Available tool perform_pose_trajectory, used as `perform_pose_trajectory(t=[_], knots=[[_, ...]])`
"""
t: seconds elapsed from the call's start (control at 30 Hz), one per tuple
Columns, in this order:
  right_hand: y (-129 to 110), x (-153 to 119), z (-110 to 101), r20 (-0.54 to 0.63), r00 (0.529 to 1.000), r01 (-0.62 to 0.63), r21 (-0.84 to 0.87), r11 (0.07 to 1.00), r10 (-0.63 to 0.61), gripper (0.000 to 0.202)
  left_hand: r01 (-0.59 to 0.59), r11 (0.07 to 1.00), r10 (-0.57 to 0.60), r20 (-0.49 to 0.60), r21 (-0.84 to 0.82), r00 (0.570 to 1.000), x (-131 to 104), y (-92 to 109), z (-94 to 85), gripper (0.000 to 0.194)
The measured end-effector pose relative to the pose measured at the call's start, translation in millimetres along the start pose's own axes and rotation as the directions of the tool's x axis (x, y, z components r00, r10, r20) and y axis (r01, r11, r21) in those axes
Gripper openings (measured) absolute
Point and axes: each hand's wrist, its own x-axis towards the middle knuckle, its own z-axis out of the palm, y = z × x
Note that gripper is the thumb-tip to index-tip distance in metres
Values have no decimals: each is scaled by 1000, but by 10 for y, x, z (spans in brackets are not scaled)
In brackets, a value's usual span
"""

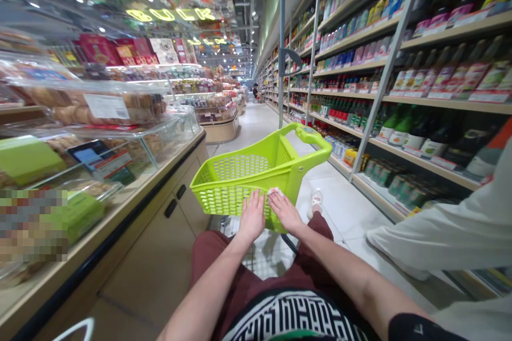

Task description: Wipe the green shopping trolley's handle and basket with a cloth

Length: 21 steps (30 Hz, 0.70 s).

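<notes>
Your left hand (253, 217) lies flat, fingers extended, on the near side of the green basket (218, 200) before you. There, your right hand (286, 214) partly hides a white wad (276, 191); you cannot tell whether it is gripped.

White scrap (276, 191) mostly hidden under right hand (285, 210) | pale trousers (444, 229) cut by right edge | distant person (255, 90) too small | leftmost packages (34, 72) blurred

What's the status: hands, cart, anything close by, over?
Left hand flat against cart side. Right hand pressing something white to it. Counter close left; another person's leg right.
</notes>
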Motion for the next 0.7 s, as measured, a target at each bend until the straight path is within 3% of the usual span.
perform_pose_trajectory(t=[0.1, 0.23, 0.3, 0.4, 0.57, 0.7], knots=[[-89, 29, -57, -41, 999, 23, 42, 999, -21, 45, 44, 999, -44, 19, 12, 999, -62, -126, 42, 63], [-125, 480, -342, -163, 986, -11, 89, 996, 25, 48, 110, 994, -111, 18, 15, 994, -96, -272, 18, 66], [-126, 696, -379, -179, 983, -25, 92, 995, 41, 47, 134, 991, -134, 11, 9, 991, -102, -325, -8, 66], [-149, 767, -213, -104, 995, 12, 77, 997, -4, 46, 147, 989, -147, -7, 7, 989, -131, -396, -35, 66], [-284, 390, 228, 108, 988, 99, 78, 992, -107, 44, 159, 986, -160, 16, 44, 987, -252, -547, -19, 65], [-439, 401, 210, 120, 975, 172, 128, 977, -187, 43, 188, 978, -192, 32, 92, 981, -332, -682, 9, 64]])
